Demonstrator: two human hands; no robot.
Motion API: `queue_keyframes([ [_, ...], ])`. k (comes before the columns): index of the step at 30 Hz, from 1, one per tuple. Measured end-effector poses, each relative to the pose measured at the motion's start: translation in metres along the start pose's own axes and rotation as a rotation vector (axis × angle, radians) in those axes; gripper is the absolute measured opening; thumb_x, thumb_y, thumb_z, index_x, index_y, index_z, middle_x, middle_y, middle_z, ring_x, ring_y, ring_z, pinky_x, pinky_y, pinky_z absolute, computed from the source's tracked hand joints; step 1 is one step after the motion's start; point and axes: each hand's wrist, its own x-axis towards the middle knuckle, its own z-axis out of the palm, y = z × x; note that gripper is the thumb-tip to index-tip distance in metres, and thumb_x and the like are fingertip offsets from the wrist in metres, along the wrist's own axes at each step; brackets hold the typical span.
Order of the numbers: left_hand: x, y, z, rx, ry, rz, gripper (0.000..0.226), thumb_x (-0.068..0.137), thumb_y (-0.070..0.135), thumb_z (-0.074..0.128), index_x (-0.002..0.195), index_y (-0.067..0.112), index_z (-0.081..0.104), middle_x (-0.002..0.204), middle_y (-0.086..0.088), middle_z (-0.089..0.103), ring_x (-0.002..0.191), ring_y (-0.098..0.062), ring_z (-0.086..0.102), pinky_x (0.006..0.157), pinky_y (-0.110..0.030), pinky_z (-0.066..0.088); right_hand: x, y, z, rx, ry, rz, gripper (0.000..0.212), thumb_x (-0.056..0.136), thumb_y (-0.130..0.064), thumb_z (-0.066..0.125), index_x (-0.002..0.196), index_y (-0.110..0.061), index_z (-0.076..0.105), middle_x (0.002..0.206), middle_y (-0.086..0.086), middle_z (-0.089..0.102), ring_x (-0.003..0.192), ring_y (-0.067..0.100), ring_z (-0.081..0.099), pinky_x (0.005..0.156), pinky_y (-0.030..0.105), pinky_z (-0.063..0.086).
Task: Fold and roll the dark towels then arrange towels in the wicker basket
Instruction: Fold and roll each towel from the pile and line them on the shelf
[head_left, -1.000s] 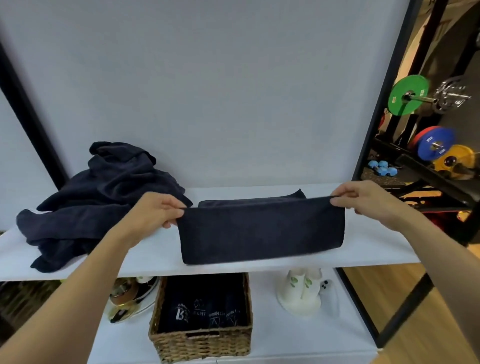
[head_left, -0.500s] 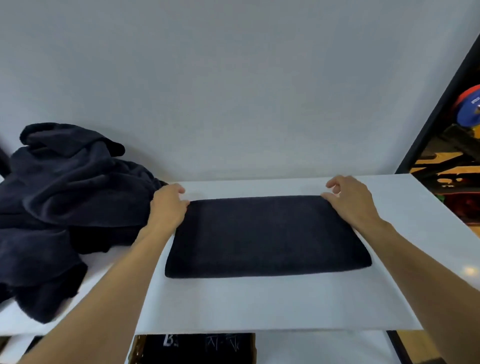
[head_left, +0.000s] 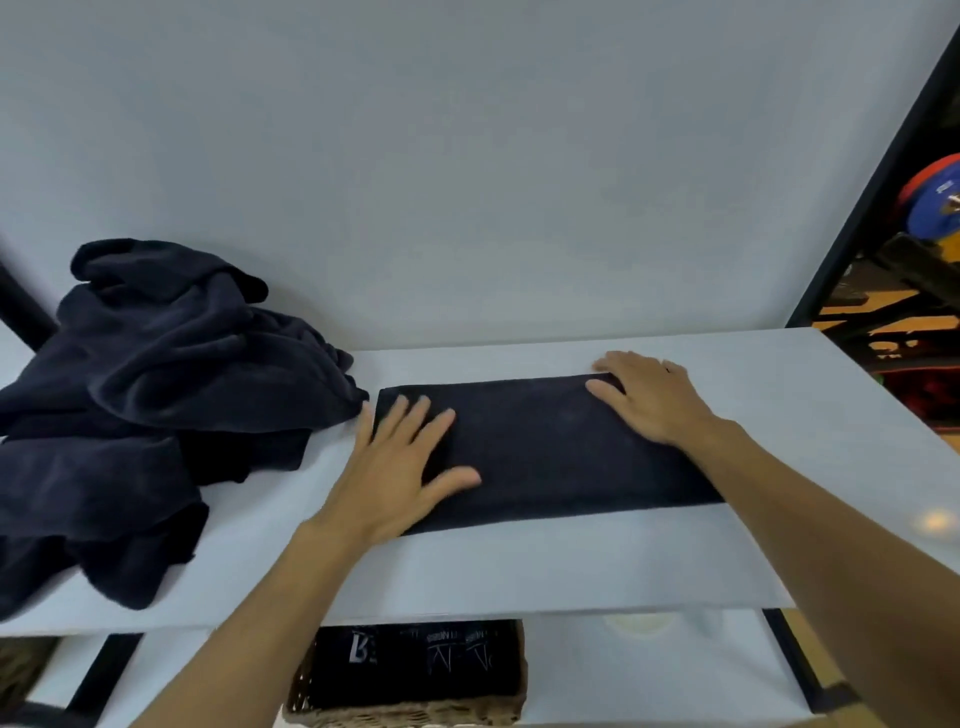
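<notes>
A folded towel (head_left: 550, 452) is laid flat on the shelf (head_left: 519, 566). It is pressed by the left hand (head_left: 400, 467) and right hand (head_left: 649, 400), fingers spread, nothing gripped. The basket (head_left: 405, 712) is seen below.

Folded dark towel (head_left: 561, 457): 1. Heap of loose dark towels (head_left: 145, 395): 1, towels within uncountable. Wicker basket (head_left: 405, 716): 1. Hands: 2, left hand (head_left: 395, 467), right hand (head_left: 654, 400).

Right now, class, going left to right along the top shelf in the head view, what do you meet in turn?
Pile of unfolded dark towels → left hand → folded dark towel → right hand.
</notes>
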Motion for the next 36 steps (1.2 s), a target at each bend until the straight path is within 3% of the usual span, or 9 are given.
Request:
queue_keyframes([
  [5, -0.023, 0.006, 0.000, 0.062, 0.286, 0.368, 0.035, 0.082, 0.033, 0.046, 0.104, 0.019, 0.071, 0.110, 0.002, 0.070, 0.102, -0.020, 0.067, 0.097, -0.042, 0.051, -0.016, -0.002, -0.023, 0.113, 0.014, 0.076, 0.024, 0.092, -0.046, 0.056, 0.101, -0.023, 0.053, 0.105, -0.004, 0.061, 0.099, 0.020, 0.056, 0.089, 0.038, 0.034],
  [7, -0.008, -0.005, -0.013, 0.121, 0.352, 0.345, 0.021, 0.071, 0.011, 0.053, 0.084, 0.016, 0.069, 0.081, 0.002, 0.070, 0.074, -0.024, 0.066, 0.070, -0.032, 0.055, -0.027, 0.004, -0.031, 0.183, -0.027, 0.147, 0.022, 0.091, -0.039, 0.061, 0.103, -0.024, 0.052, 0.109, -0.002, 0.062, 0.102, 0.021, 0.056, 0.092, 0.038, 0.033],
  [10, 0.022, -0.021, -0.036, 0.277, 0.424, 0.201, 0.028, 0.067, -0.010, 0.065, 0.083, 0.013, 0.068, 0.080, -0.003, 0.069, 0.073, -0.028, 0.060, 0.068, -0.038, 0.049, -0.052, 0.006, -0.042, 0.325, -0.118, 0.295, 0.029, 0.087, -0.034, 0.068, 0.109, -0.020, 0.056, 0.118, 0.004, 0.060, 0.104, 0.021, 0.056, 0.092, 0.037, 0.044],
  [14, 0.041, -0.002, -0.040, 0.196, 0.332, -0.146, 0.041, 0.086, -0.006, 0.050, 0.116, 0.017, 0.065, 0.127, -0.007, 0.058, 0.111, -0.032, 0.050, 0.095, -0.040, 0.037, -0.102, -0.016, -0.047, 0.447, -0.295, 0.423, 0.039, 0.089, -0.028, 0.068, 0.122, -0.017, 0.051, 0.105, 0.004, 0.060, 0.086, 0.020, 0.061, 0.070, 0.029, 0.053],
  [17, 0.010, 0.045, -0.020, -0.030, 0.376, 0.239, 0.024, 0.093, 0.019, 0.054, 0.111, 0.016, 0.069, 0.122, -0.005, 0.060, 0.105, -0.029, 0.056, 0.089, -0.037, 0.045, -0.129, -0.030, -0.044, 0.490, -0.342, 0.446, 0.055, 0.088, -0.028, 0.070, 0.135, -0.020, 0.042, 0.104, 0.003, 0.058, 0.081, 0.019, 0.064, 0.058, 0.024, 0.053],
  [22, -0.078, 0.098, 0.012, -0.020, 0.246, 0.672, 0.061, 0.079, 0.068, 0.059, 0.116, 0.020, 0.063, 0.108, 0.001, 0.062, 0.091, -0.017, 0.057, 0.079, -0.031, 0.049, -0.155, -0.044, -0.045, 0.629, -0.317, 0.497, 0.065, 0.088, -0.022, 0.072, 0.143, -0.016, 0.038, 0.100, 0.005, 0.059, 0.075, 0.022, 0.064, 0.066, 0.029, 0.059],
  [27, -0.098, 0.097, 0.027, 0.201, 0.337, 0.639, 0.045, 0.066, 0.007, 0.083, 0.106, 0.015, 0.065, 0.102, -0.002, 0.066, 0.089, -0.023, 0.063, 0.079, -0.035, 0.055, -0.178, -0.059, -0.044, 0.712, -0.302, 0.549, 0.073, 0.088, -0.021, 0.072, 0.148, -0.015, 0.030, 0.103, 0.014, 0.063, 0.059, 0.018, 0.061, 0.068, 0.031, 0.060],
  [30, -0.105, 0.092, 0.016, -0.020, 0.364, 0.473, 0.035, 0.066, 0.001, 0.081, 0.096, 0.015, 0.071, 0.092, 0.000, 0.071, 0.080, -0.022, 0.066, 0.062, -0.033, 0.055, -0.190, -0.056, -0.036, 0.208, -0.159, 0.365, 0.072, 0.086, -0.044, 0.069, 0.145, -0.020, 0.035, 0.120, 0.009, 0.060, 0.091, 0.022, 0.064, 0.084, 0.037, 0.053],
  [36, -0.113, 0.087, -0.008, -0.442, 0.262, 0.218, 0.016, 0.090, 0.019, 0.067, 0.105, 0.016, 0.073, 0.097, 0.003, 0.068, 0.088, -0.012, 0.062, 0.081, -0.020, 0.047, -0.230, -0.071, -0.004, -0.117, -0.016, -0.317, 0.073, 0.077, -0.073, 0.051, 0.138, -0.034, 0.049, 0.143, -0.008, 0.041, 0.127, 0.015, 0.041, 0.102, 0.036, 0.028],
])
